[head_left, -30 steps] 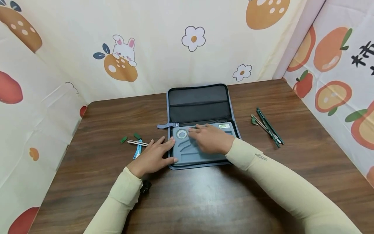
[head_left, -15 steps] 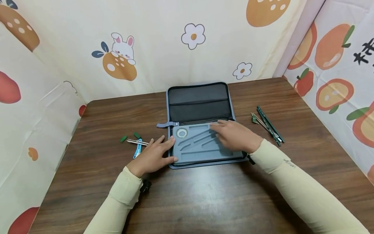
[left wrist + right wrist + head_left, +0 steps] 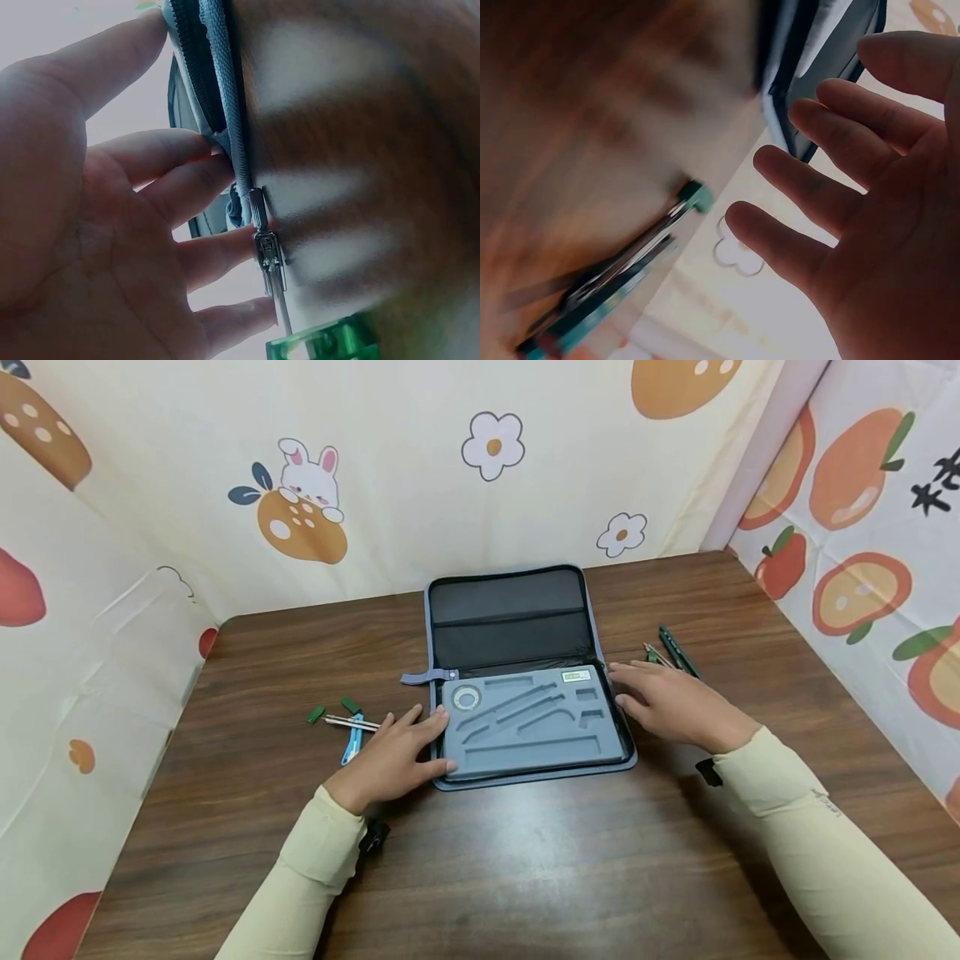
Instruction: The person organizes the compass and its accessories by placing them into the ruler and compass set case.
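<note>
Case (image 3: 517, 642) | left hand (image 3: 393, 754) touching its edge | right hand (image 3: 675, 702) beside it | grips spread

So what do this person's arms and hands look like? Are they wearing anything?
The left sleeve and right sleeve are long and pale cream. The right one bears a small dark marking that I can't read here. A small black object shows by the left wrist. The left hand and right hand are bare, without gloves.
</note>
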The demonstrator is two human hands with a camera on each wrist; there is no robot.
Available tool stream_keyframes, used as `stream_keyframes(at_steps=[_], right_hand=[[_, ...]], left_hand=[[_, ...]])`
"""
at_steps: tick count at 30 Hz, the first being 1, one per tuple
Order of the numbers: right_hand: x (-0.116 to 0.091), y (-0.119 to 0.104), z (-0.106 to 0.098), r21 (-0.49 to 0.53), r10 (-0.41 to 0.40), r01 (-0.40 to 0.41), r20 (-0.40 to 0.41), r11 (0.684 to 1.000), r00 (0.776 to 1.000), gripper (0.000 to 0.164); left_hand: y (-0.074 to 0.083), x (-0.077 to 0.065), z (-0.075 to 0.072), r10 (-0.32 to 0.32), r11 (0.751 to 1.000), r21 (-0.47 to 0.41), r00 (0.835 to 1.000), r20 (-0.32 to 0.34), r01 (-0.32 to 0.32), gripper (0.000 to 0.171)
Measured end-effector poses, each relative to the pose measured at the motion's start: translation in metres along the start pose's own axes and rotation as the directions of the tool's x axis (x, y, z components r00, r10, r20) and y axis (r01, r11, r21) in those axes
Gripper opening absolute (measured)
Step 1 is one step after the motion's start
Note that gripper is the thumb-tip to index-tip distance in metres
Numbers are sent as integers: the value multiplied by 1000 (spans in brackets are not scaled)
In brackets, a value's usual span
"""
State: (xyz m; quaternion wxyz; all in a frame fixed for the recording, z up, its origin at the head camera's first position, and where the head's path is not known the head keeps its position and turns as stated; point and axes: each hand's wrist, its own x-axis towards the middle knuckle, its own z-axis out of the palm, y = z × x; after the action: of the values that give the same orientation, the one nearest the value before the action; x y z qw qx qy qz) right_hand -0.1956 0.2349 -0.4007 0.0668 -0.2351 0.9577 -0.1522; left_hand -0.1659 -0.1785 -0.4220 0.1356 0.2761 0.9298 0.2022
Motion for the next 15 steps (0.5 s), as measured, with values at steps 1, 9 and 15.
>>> stream_keyframes(at_steps=[1, 9, 15], right_hand=[[-2, 2, 0, -2, 11, -11, 4, 1000, 1000, 44], [-15, 16, 4, 9, 75, -75, -1, 997, 997, 43], [-22, 20, 8, 21, 90, -90, -7, 996, 996, 46]], left_hand=[[0, 0, 0, 0, 1000, 1, 1000, 0, 0, 74], [0, 1, 0, -5, 1000, -3, 1000, 3, 5, 74], [1, 1, -1, -9, 1000, -2, 1000, 5, 9, 74]])
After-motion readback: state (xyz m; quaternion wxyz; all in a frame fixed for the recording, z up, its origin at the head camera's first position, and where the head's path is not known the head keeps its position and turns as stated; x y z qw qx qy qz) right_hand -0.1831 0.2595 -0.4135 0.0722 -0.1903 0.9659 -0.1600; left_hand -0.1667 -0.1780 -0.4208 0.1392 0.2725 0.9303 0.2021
